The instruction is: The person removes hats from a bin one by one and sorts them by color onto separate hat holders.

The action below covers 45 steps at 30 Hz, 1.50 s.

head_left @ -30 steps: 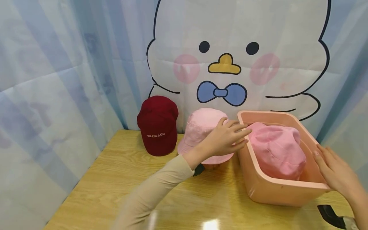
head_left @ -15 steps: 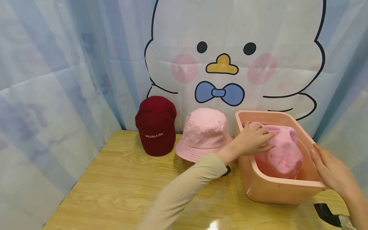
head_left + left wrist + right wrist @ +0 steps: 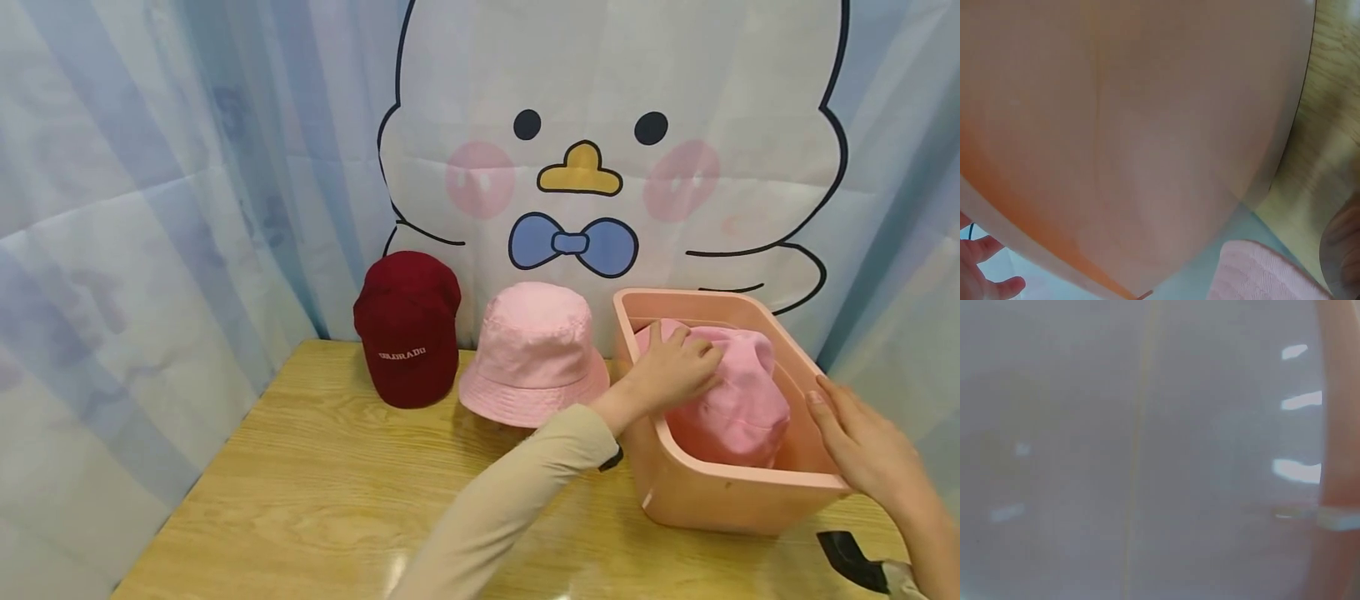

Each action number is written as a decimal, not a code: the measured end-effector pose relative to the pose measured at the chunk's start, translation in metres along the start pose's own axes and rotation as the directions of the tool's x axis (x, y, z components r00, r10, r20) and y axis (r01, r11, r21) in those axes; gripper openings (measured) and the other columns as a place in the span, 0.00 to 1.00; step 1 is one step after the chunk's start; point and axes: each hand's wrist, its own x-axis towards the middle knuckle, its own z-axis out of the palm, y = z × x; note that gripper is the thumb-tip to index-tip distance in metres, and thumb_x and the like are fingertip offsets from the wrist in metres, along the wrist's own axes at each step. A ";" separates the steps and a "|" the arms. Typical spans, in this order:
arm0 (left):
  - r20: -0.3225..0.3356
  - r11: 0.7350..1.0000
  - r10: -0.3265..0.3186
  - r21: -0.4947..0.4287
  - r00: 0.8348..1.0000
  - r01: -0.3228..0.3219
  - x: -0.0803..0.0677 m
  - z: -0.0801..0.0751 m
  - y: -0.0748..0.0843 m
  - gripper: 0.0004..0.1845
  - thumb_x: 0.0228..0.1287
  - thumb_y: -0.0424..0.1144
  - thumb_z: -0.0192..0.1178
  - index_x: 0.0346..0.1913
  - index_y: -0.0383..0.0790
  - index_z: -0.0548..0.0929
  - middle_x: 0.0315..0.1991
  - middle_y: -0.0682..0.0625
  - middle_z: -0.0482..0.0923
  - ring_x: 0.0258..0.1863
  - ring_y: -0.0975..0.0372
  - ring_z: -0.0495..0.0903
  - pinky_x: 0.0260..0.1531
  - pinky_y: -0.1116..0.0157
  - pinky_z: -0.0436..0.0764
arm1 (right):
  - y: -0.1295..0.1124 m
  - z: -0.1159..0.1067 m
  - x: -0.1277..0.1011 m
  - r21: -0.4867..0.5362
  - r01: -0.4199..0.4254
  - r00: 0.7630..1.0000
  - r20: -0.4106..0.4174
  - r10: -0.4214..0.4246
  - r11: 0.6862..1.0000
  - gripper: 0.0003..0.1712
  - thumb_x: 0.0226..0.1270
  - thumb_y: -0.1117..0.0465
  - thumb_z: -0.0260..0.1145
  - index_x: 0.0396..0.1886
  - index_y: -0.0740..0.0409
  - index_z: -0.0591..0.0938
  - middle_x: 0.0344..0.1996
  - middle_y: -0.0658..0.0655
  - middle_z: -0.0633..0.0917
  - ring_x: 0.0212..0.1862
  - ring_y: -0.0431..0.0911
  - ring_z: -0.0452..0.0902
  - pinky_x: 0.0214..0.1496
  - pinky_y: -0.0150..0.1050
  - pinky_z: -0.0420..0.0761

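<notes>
A pink fabric hat [image 3: 738,400] lies in the peach plastic bin [image 3: 720,496]. My left hand [image 3: 671,371] reaches over the bin's left rim with bent fingers and grips the hat's left part; its fingertips are partly hidden. In the left wrist view, fingers [image 3: 982,269] show past the rim, and the bin's wall [image 3: 1147,125] fills most of the picture. My right hand [image 3: 873,446] rests along the bin's right rim, fingers fairly straight. A pale pink bucket hat [image 3: 534,354] stands left of the bin. Farther left stands a dark red cap [image 3: 407,329] lettered COLORADO.
The bin and hats stand on a wooden table [image 3: 322,500], near its back edge. A curtain [image 3: 225,208] with a cartoon bird hangs behind and along the left side. The right wrist view is mostly a blurred pale surface [image 3: 1147,450].
My left hand has moved right from in front of the bucket hat into the bin, and its fingers have bent onto the pink hat. The right hand stays at the rim.
</notes>
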 end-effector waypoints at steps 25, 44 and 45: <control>-0.198 0.997 -0.011 -0.082 0.980 -0.005 0.015 -0.025 -0.016 0.14 0.71 0.42 0.35 0.52 0.59 0.68 0.56 0.62 0.67 0.59 0.66 0.64 0.52 0.63 0.62 | 0.004 0.001 0.002 0.024 0.053 0.997 -0.054 -0.052 0.998 0.31 0.73 0.52 0.32 0.67 0.67 0.47 0.61 0.80 0.51 0.57 0.78 0.49 0.52 0.69 0.49; -0.198 0.992 -0.035 -0.123 0.980 0.011 0.018 -0.071 -0.043 0.16 0.72 0.40 0.32 0.56 0.60 0.65 0.60 0.64 0.64 0.62 0.66 0.62 0.53 0.60 0.62 | 0.007 0.001 0.002 0.060 0.039 0.999 -0.039 -0.037 0.997 0.30 0.73 0.53 0.27 0.67 0.68 0.44 0.59 0.82 0.53 0.52 0.80 0.53 0.48 0.70 0.52; -0.205 0.992 -0.041 -0.125 0.978 0.015 0.018 -0.074 -0.045 0.16 0.72 0.41 0.32 0.56 0.60 0.65 0.60 0.64 0.64 0.62 0.66 0.62 0.54 0.59 0.63 | 0.008 0.001 0.002 0.061 0.039 0.999 -0.037 -0.037 0.997 0.30 0.73 0.53 0.28 0.68 0.68 0.45 0.59 0.82 0.54 0.52 0.80 0.53 0.47 0.70 0.52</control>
